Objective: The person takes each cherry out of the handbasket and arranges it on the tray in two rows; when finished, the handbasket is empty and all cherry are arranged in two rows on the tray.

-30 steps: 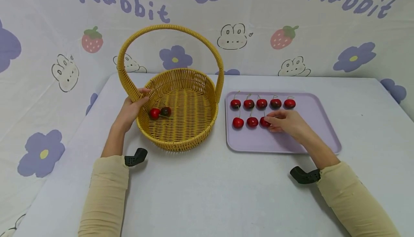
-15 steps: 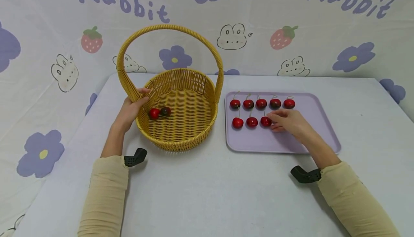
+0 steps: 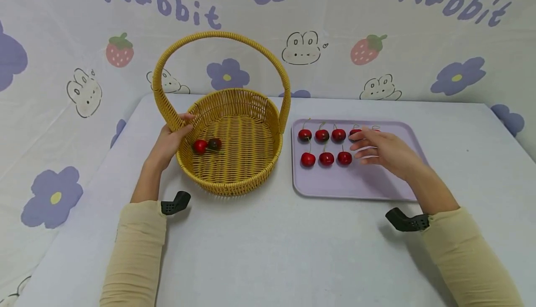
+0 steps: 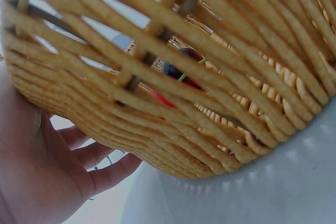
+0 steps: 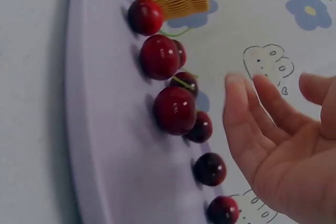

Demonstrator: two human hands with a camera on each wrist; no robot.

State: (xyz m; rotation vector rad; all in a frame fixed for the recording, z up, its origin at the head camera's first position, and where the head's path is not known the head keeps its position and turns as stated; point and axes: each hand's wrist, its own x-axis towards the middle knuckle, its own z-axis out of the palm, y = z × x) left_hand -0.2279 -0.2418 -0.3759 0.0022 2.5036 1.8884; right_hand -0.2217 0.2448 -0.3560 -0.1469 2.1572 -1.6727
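My left hand (image 3: 165,145) grips the yellow wicker basket (image 3: 234,188) at its left rim, by the foot of the tall handle, with the thumb over the edge. In the left wrist view the woven wall (image 4: 184,129) fills most of the picture and the fingers show below it. Two cherries (image 3: 200,147) lie inside the basket at the left. My right hand (image 3: 387,151) hovers over the lilac tray (image 3: 335,188), fingers spread and holding nothing. Three cherries (image 3: 345,158) form the tray's front row; several cherries (image 3: 322,135) make the back row, its right end partly hidden by the hand.
A white cloth covers the table (image 3: 268,251). Behind it hangs a printed backdrop (image 3: 326,9) with flowers, rabbits and strawberries. The basket's handle (image 3: 222,35) arches high above the rim, and the tray stands close to the basket's right side.
My right hand has let go of the third front-row cherry, lifted and drawn back to the right, fingers opening. That cherry stays on the tray. My left hand and the basket have not moved.
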